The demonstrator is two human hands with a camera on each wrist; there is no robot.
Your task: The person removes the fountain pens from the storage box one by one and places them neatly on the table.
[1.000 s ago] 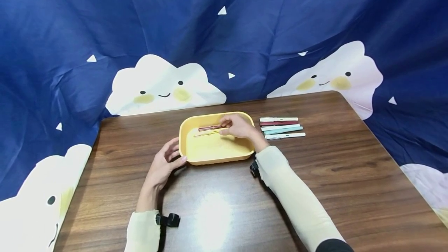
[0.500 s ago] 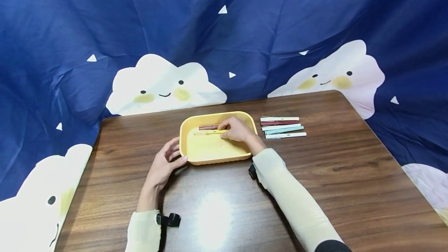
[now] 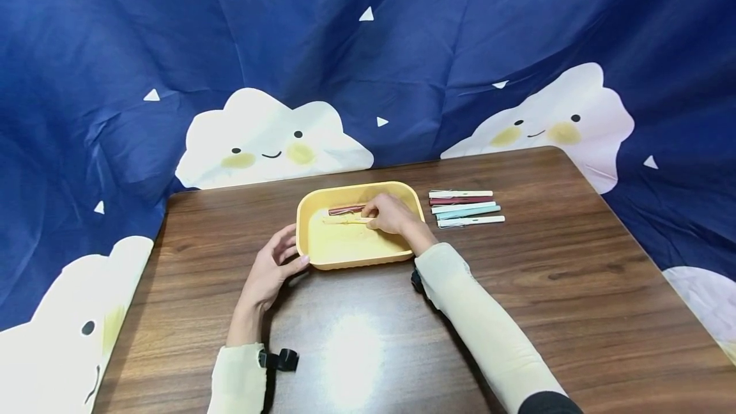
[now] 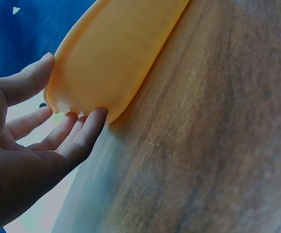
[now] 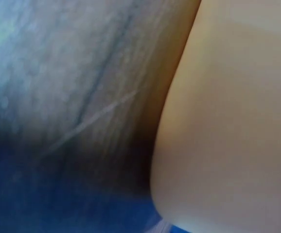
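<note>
A yellow tray (image 3: 339, 249) lies on the wooden table, holding a dark red pen (image 3: 340, 211) and a yellow pen (image 3: 340, 220) side by side. My right hand (image 3: 397, 217) reaches into it and pinches the right end of the yellow pen between thumb and fingers; these fingers also cover the red pen's right end. With my left hand (image 3: 269, 270) I hold the tray's left end, thumb at the front corner. In the left wrist view, thumb and fingertips of that hand (image 4: 43, 141) touch the tray's yellow wall (image 4: 106, 53). The right wrist view is blurred and shows no pen.
Right of the tray, several pens lie in a row, among them a dark red pen (image 3: 462, 200), a light blue pen (image 3: 468, 212) and a white pen (image 3: 474, 221). A blue curtain (image 3: 402, 69) with white clouds hangs behind the table (image 3: 546, 312).
The right hand's fingers have shifted at the pens. The yellow pen has moved slightly toward the front, and the red pen has turned so its clip shows. The left hand stays on the tray.
</note>
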